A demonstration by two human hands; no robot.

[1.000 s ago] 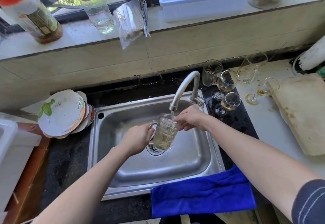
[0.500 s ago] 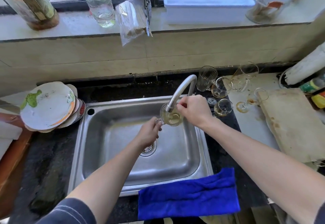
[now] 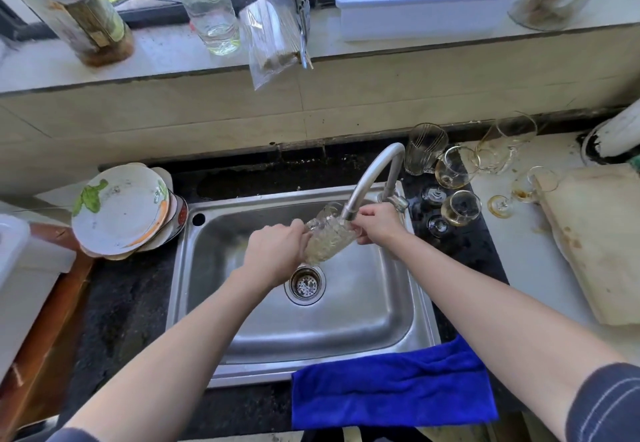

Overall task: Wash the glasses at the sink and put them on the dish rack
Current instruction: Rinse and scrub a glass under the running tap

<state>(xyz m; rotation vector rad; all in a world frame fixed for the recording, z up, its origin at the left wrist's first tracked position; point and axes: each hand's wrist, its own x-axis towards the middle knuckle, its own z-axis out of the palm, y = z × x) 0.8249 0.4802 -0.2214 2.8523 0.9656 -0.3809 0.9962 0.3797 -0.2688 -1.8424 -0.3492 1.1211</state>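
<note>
**sudsy_k:** where's the mug rn?

**rinse_rob:** glass mug (image 3: 329, 239) is tilted over the sink (image 3: 381, 306), roughly 12 o'clock from the drain (image 3: 304, 285), mouth right up at the faucet (image 3: 375, 174) spout.

**sudsy_k:** and the hands?

**rinse_rob:** left hand (image 3: 277, 251) is wrapped around its body, right hand (image 3: 377, 223) has its fingers curled on the rim. Other glasses (image 3: 453, 171) sit at the sink's 2 o'clock, blue cloth (image 3: 391, 382) at 5, plates (image 3: 121, 209) at 9.

Brushed steel sink (image 3: 346, 323), satin sheen. Matt metal tap (image 3: 372, 178). Clear glass mug (image 3: 329, 239) w/ knobbly pattern. Blue plush cloth (image 3: 391, 386), matt. Dark speckled stone surface (image 3: 128, 303). Glossy glazed plates (image 3: 121, 209). Pale wood board (image 3: 595, 233), stained, rough.
</note>
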